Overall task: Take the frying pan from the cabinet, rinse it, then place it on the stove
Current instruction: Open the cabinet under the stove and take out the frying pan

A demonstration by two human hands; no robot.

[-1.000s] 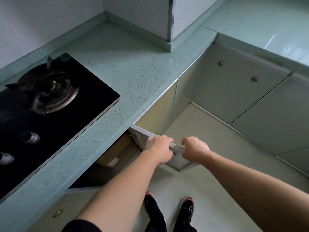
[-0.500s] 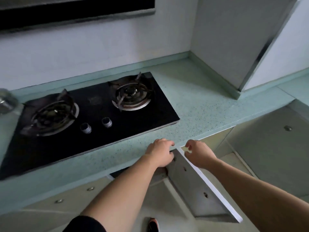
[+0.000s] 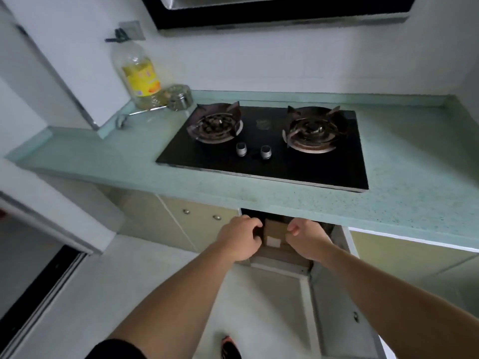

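Observation:
No frying pan shows in the head view. The black two-burner stove (image 3: pixel 264 164) is set into the pale green counter (image 3: pixel 414 164). Below it the cabinet (image 3: pixel 255 213) stands open, with its door (image 3: pixel 342 307) swung out to the right. Inside, a brown cardboard box (image 3: pixel 274 233) is visible between my hands. My left hand (image 3: pixel 241 238) is at the left side of the opening, fingers curled over a dark spot; whether it grips anything is unclear. My right hand (image 3: pixel 308 239) hangs at the right side, fingers curled, with nothing seen in it.
A big oil bottle (image 3: pixel 138 71) and a small metal pot (image 3: pixel 178 97) stand at the counter's back left. A range hood (image 3: pixel 285 11) hangs above the stove. Closed cabinet doors (image 3: pixel 202 229) lie left of the opening. My shoe (image 3: pixel 230 348) is on the pale floor.
The view swung left and up to face the stove squarely. Both hands left the door's top edge and moved to the cabinet opening; the door now stands wide open.

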